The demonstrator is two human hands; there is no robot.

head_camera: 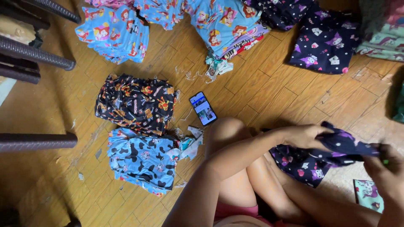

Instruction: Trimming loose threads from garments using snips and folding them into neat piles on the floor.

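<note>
The floor (269,90) is wood parquet with a worn, slightly glossy finish. The dark navy garment (320,159) in both hands is soft matt printed cloth. The black stack (134,103) and the blue cow-print stack (143,157) at left are matt cloth too. The phone (203,109) has a glossy glass screen.

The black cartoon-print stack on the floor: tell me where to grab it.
Grip the black cartoon-print stack by its two short sides, hands coming from above; it lies flat on the wooden floor, its lower edge touching the blue cow-print stack.
</note>
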